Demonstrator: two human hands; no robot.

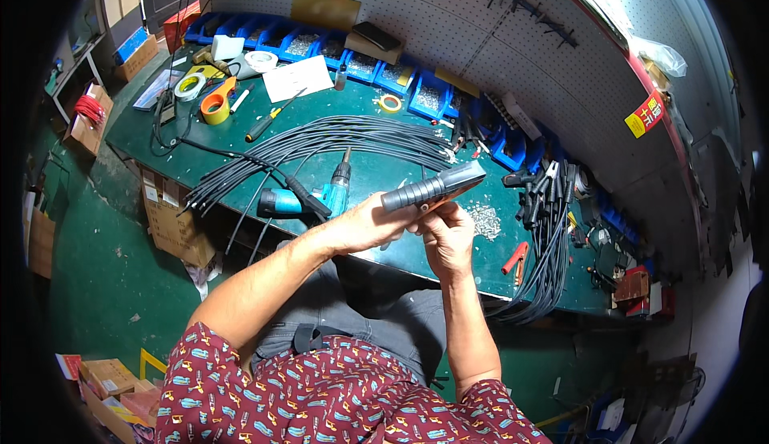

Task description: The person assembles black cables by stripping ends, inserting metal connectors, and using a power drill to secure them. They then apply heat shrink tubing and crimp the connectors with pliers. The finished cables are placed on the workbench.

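Note:
My left hand is closed around a black clamp with a ribbed handle, holding it over the bench's front edge. The clamp's grey head points to the upper right, and an orange-brown strip shows along its underside. Pressed together under the clamp are the fingers of my right hand; anything small between them is hidden. Just left of my left hand lies a teal cordless drill, its chuck pointing away from me. A black cable end lies across its body. A pile of small metal screws sits right of my right hand.
Black cut cables lie bundled across the green bench. More cables with black clamps hang over the right edge, beside a red handle. Blue parts bins line the back. A screwdriver and tape rolls lie left.

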